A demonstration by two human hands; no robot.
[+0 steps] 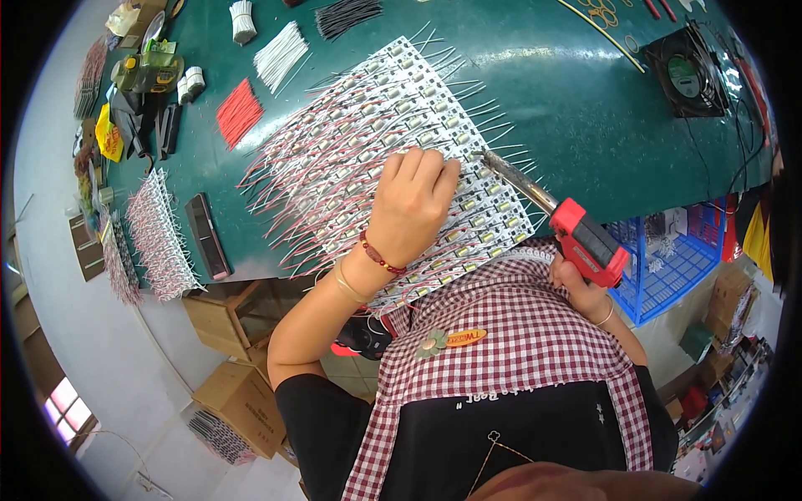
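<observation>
A large panel of small white circuit boards (368, 125) lies slantwise on the green table, with rows of thin red, white and black wires sticking out from it. My left hand (415, 196) rests over the panel's middle, its fingers curled and pressed together; what they pinch is hidden, though wires run close by. In my right hand (576, 284), at the panel's near right edge, is a red and black soldering iron (591, 246). Its metal shaft points up and left, and the tip is at the boards just right of my left fingers.
Red wires (239, 113), white wires (281, 57) and black wires (347, 17) lie in bundles beyond the panel. A black fan (687, 73) stands at the far right, above a blue crate (668, 267). Another wired panel (160, 236) and a dark narrow case (206, 236) lie left.
</observation>
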